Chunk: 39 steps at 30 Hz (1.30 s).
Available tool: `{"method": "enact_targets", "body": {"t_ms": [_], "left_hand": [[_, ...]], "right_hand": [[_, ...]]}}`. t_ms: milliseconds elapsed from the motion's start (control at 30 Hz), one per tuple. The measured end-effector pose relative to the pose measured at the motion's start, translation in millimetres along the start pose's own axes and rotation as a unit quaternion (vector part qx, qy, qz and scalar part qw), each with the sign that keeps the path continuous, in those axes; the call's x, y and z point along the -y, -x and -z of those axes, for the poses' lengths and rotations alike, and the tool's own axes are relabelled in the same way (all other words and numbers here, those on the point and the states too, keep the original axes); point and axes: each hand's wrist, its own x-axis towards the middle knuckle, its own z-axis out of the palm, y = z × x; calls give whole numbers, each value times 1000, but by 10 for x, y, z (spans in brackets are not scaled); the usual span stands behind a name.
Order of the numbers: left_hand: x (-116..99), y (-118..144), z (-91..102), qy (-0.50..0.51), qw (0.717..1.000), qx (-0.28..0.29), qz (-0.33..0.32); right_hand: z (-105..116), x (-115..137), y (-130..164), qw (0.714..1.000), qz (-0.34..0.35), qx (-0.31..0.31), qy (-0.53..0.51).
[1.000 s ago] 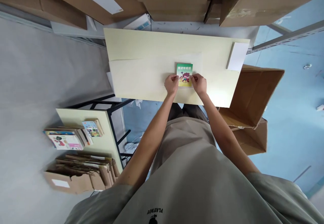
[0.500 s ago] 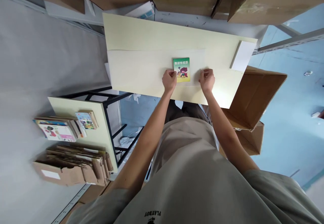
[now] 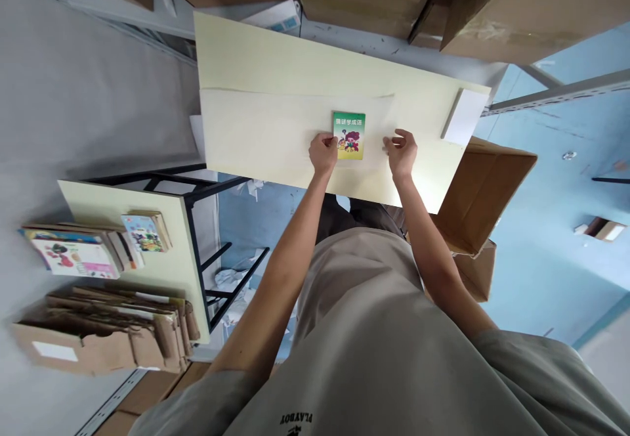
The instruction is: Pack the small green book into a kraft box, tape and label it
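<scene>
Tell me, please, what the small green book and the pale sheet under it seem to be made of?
The small green book looks like printed paper or thin card with a colourful cover; gloss cannot be judged. The pale sheet looks like thin, matte, slightly translucent paper or film, lying flat with faint edges.

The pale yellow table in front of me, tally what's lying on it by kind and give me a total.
Small green-covered picture booklet, touched by the left hand: 1
Large translucent sheet, pinched by the right hand: 1
White rectangular pad at the table's right end: 1
Total: 3
</scene>
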Motion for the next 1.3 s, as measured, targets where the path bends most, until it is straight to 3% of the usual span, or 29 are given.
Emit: {"method": "enact_targets", "body": {"t_ms": [100, 233, 433, 633, 767, 867, 967, 1067, 1233, 1300], "left_hand": [[-13, 7, 9, 21, 1000, -1, 0], [-2, 52, 52, 28, 1000, 7, -8], [83, 299, 124, 17, 997, 42, -63], [154, 435, 50, -27, 996, 19, -83], [179, 422, 8, -16, 998, -7, -58], [191, 402, 16, -3, 999, -13, -44], [210, 382, 28, 13, 999, -4, -40], [228, 393, 28, 33, 999, -12, -41], [173, 534, -36, 19, 995, 1, -100], [109, 596, -115, 11, 994, 0, -109]], "right_hand": [[-94, 295, 107, 997, 48, 45, 40], [-439, 612, 167, 989, 78, 103, 71], [-884, 613, 6, 976, 90, 158, 122], [-844, 604, -97, 967, 80, 198, 138], [-639, 694, -207, 952, 151, 224, 142], [-458, 795, -369, 917, 251, 249, 188], [-370, 890, -581, 855, 321, 331, 240], [-388, 956, -791, 795, 360, 405, 273], [-443, 1040, -1040, 694, 415, 467, 358], [-457, 1066, -1111, 682, 408, 469, 385]]}}
